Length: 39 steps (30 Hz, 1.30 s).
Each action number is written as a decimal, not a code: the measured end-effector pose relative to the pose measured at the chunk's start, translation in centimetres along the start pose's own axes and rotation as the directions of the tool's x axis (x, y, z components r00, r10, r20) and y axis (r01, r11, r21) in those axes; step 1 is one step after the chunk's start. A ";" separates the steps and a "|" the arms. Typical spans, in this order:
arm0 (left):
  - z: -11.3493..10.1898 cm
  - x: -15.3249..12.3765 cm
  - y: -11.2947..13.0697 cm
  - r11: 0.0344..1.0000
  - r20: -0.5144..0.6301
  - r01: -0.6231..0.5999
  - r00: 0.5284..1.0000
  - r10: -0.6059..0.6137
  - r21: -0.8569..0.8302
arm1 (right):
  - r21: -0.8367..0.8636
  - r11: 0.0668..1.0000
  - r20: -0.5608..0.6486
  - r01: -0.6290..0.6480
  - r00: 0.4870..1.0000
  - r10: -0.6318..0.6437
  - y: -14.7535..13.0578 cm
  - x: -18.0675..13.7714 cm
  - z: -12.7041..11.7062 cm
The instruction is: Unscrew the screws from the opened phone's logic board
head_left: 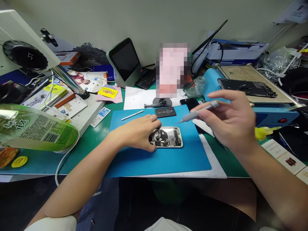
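An opened smartphone point(171, 141) lies flat on the blue mat point(154, 162), its circuit boards and inner parts exposed. My left hand point(137, 133) wraps around the phone's left end, fingers at the far edge and thumb at the near edge. In my right hand point(231, 120) is a slim grey screwdriver point(198, 112), pinched between thumb and fingers. Its thin tip points down and left, above the mat and apart from the phone. Behind the phone lies a black phone battery point(165, 112). A white stick point(132, 115) rests on the mat to the left of the battery.
A green drink bottle point(40, 128) and a microscope stand point(72, 81) take up the left side. A smart display point(126, 62) and a glass jar point(196, 87) stand at the back. On the right, a blue machine point(271, 115) carries a dark phone part point(247, 87).
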<state>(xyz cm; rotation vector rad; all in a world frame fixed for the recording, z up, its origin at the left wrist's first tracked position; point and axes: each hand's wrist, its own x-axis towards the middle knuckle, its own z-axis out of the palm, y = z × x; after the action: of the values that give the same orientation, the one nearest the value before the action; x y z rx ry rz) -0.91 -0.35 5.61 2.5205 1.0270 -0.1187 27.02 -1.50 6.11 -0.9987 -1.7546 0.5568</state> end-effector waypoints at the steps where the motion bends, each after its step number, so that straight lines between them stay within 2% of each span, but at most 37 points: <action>1: 0.0 0.0 0.0 1.000 -0.004 0.001 1.000 -0.001 -0.006 | 0.011 1.000 0.032 0.022 0.999 -0.022 1.0 1.2 0.4; 2: 0.1 0.1 -0.1 1.000 -0.008 0.002 1.000 -0.002 -0.012 | 0.016 0.999 0.049 0.043 0.998 -0.044 2.1 2.1 0.8; 4: 0.2 0.1 -0.2 1.000 -0.009 -0.001 1.000 0.000 -0.028 | 0.012 0.992 -0.002 0.125 0.992 -0.125 4.4 3.1 1.5; 8: 0.5 0.2 -0.4 0.999 -0.016 -0.004 1.000 0.003 -0.044 | 0.008 0.986 -0.088 0.167 0.982 -0.166 7.5 2.6 1.7; 10: 0.6 0.1 -0.4 1.000 -0.021 0.008 1.000 -0.009 -0.027 | 0.012 0.986 -0.092 0.166 0.982 -0.164 8.0 1.9 1.4; 13: 0.8 0.2 -0.4 1.000 -0.056 -0.007 0.998 0.005 -0.028 | 0.023 0.986 -0.024 0.167 0.986 -0.167 7.9 1.1 1.0; 16: 1.4 0.7 -0.3 0.996 -0.214 -0.081 0.974 0.071 -0.040 | 0.005 0.968 0.060 0.250 0.967 -0.249 7.0 0.9 1.0; 18: 1.8 1.2 -0.3 0.990 -0.343 -0.136 0.932 0.120 -0.023 | -0.048 0.917 0.115 0.395 0.914 -0.388 6.1 0.8 1.1; 20: 2.3 1.6 -0.3 0.983 -0.448 -0.186 0.879 0.164 -0.005 | -0.094 0.827 0.170 0.555 0.827 -0.536 5.1 0.6 1.3; 22: 2.7 2.1 -0.2 0.969 -0.518 -0.245 0.829 0.210 0.000 | -0.098 0.755 0.197 0.649 0.756 -0.624 4.3 0.3 1.5; 23: 2.9 2.2 -0.1 0.960 -0.537 -0.280 0.811 0.234 -0.004 | -0.083 0.746 0.196 0.660 0.745 -0.638 4.0 0.2 1.7; 26: 3.3 2.6 0.0 0.931 -0.573 -0.364 0.770 0.281 -0.031 | -0.038 0.774 0.140 0.632 0.770 -0.623 3.7 -0.4 2.2; 28: 3.5 2.8 0.0 0.923 -0.609 -0.380 0.746 0.269 -0.058 | -0.009 0.826 0.073 0.564 0.824 -0.562 3.7 -0.7 2.6; 31: 3.7 2.9 0.0 0.929 -0.658 -0.357 0.723 0.211 -0.094 | 0.108 0.920 0.015 0.376 0.925 -0.380 4.0 -1.2 3.2; 33: 3.8 3.0 0.0 0.936 -0.686 -0.333 0.708 0.169 -0.113 | 0.226 0.942 0.040 0.248 0.964 -0.263 4.2 -1.4 3.5; 36: 4.1 3.1 0.0 0.945 -0.722 -0.291 0.685 0.097 -0.149 | 0.343 0.932 0.122 0.120 0.978 -0.171 4.6 -1.5 4.1; 39: 4.3 3.2 0.1 0.946 -0.734 -0.273 0.677 0.060 -0.175 | 0.369 0.928 0.180 0.046 0.976 -0.120 4.7 -1.7 4.4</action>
<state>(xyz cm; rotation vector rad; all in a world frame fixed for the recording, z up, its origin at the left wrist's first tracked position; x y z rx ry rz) 1.81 -0.02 1.00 2.3918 0.9594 1.0934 24.97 0.11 -0.07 -0.6216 -1.7731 0.9158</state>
